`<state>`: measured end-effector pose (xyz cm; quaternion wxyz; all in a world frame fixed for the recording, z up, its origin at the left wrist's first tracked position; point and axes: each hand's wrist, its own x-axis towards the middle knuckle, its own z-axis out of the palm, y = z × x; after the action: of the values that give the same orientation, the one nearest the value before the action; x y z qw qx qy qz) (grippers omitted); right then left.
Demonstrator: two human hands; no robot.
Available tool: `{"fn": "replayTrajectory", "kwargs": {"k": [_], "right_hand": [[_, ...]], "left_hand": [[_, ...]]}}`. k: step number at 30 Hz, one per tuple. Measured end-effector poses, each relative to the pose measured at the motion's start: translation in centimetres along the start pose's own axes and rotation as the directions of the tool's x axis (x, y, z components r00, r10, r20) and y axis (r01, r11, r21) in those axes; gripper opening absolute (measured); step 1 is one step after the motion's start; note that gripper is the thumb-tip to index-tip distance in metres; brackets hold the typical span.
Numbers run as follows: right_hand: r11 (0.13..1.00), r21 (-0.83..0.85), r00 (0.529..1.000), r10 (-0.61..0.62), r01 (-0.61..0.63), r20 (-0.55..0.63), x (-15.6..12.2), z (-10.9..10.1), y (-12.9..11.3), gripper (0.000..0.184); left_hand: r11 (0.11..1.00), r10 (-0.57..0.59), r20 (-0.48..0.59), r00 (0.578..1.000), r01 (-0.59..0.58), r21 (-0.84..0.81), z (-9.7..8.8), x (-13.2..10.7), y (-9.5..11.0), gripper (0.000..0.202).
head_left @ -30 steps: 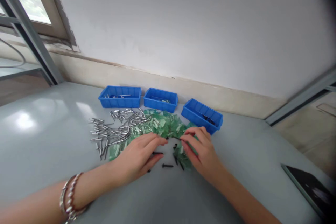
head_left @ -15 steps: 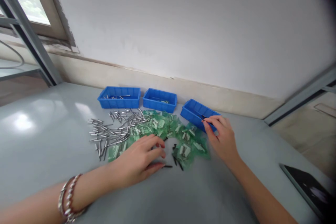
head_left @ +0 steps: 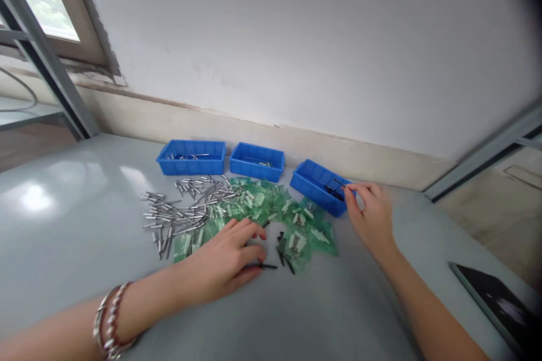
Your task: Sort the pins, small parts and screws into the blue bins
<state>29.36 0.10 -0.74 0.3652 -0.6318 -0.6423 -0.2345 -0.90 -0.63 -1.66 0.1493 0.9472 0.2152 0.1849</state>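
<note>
While my L hand (head_left: pixel 232 254) rests near the worktop (head_left: pixel 262 327) middle, my R hand (head_left: pixel 372 217) has a black screw (head_left: pixel 339 183) at the right-hand blue bin (head_left: pixel 309 190), toward the worktop's back edge. Step in hand, as I read it: putting a screw in that bin, where other black screws (head_left: pixel 335 193) lie. Next move prob. calls for parting thumb & index w/ the screw over the opening, clear of the rim. R fingers: narrow, pinched on one end of the screw, far end pointing over the bin. L fingers: half-curled, moderate gap btwn thumb & index, a loose screw (head_left: pixel 270 267) lying by the thumb; can't tell if they touch, nor what's under the palm. More loose screws (head_left: pixel 290 266) just right of that hand, beside green packets (head_left: pixel 260 201); silver pop rivets (head_left: pixel 165 213) spread left of those. Middle blue bin (head_left: pixel 256 169) & left-hand blue bin (head_left: pixel 192 167) also stand along the back edge, a few pcs in each. Dark flat device (head_left: pixel 503 304) near the worktop's right edge, well apart.
</note>
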Motion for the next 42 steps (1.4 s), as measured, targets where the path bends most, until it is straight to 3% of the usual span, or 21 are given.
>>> {"fn": "replayTrajectory", "kwargs": {"k": [7, 19, 24, 31, 42], "right_hand": [[0.998, -0.061, 1.0, 0.016, -0.016, 0.011, -0.1, 0.1, 0.8, 0.025], [0.996, -0.081, 1.0, 0.023, -0.022, 0.011, -0.2, 0.4, 1.1, 0.025], [0.998, -0.052, 0.998, 0.04, -0.038, 0.046, -0.1, 0.2, 0.5, 0.024], [1.0, 0.008, 0.998, -0.025, 0.025, 0.063, 0.1, -0.4, -1.0, 0.02], [0.998, 0.039, 0.997, -0.059, 0.057, 0.057, 0.0, -0.5, -1.4, 0.02]], "left_hand": [[1.0, -0.014, 0.018, 1.0, 0.014, 0.002, 0.0, 0.0, 0.1, 0.01], [1.0, -0.003, -0.04, 0.999, 0.004, 0.031, -0.3, 0.2, 0.4, 0.01], [0.996, -0.052, -0.035, 0.998, 0.054, 0.069, -0.3, 0.4, 0.7, 0.014], [0.989, -0.117, -0.009, 0.993, 0.118, 0.092, -0.1, 0.5, 0.7, 0.011], [0.992, -0.069, -0.034, 0.997, 0.072, 0.105, -0.2, 0.3, 0.3, 0.011]]}}
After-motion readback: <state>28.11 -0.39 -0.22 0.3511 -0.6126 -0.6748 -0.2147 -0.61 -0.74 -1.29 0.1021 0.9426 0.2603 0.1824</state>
